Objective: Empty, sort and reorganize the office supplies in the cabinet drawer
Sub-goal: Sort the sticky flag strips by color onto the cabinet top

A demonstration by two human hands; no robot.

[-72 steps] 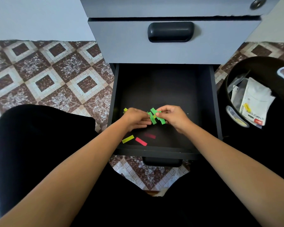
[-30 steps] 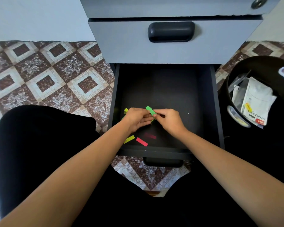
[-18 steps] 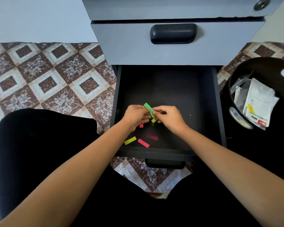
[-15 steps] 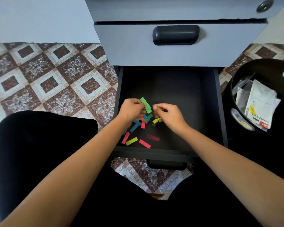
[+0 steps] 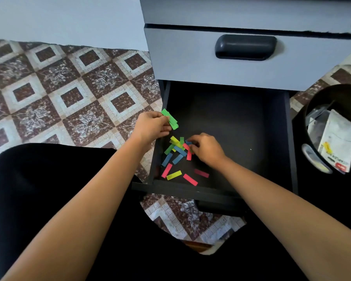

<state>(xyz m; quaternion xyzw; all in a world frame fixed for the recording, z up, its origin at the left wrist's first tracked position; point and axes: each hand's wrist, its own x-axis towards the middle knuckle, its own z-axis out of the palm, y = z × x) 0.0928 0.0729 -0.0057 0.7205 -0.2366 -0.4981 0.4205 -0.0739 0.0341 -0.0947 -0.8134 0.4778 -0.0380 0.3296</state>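
The drawer [image 5: 190, 192] is pulled out under the cabinet [image 5: 190, 63]; its inside is dark, and the far part of its bottom is bare; the closed front above it bears a dark handle [image 5: 245, 47].

The left hand [image 5: 152, 126] is over the drawer's left wall; thumb and fingers pinch a small bunch of green strips [image 5: 170, 119], which stick up and away from the fingertips, clear of the drawer bottom.

The right hand [image 5: 206, 149] is lower, in the drawer, knuckles up; its fingers curl down onto the right edge of the pile [image 5: 177, 148]; whether they pinch a strip or only touch cannot be told.

The pile is a loose heap of yellow, green, blue and red strips, crossed over one another, near the drawer's front left; two blue strips [image 5: 167, 159] lie side by side at its near edge.

Nearer the front rim lie four more, apart from each other: a pink strip [image 5: 166, 170], a yellow strip [image 5: 174, 175], a red strip [image 5: 190, 179] and a dim dark strip [image 5: 201, 173].

To the right of the drawer stands a black bin [image 5: 316, 102]; a white packet [image 5: 340, 142] and other wrappers lie in it.

The floor [image 5: 69, 88] is patterned tile; the person's legs [image 5: 49, 179], in black, frame the drawer front.
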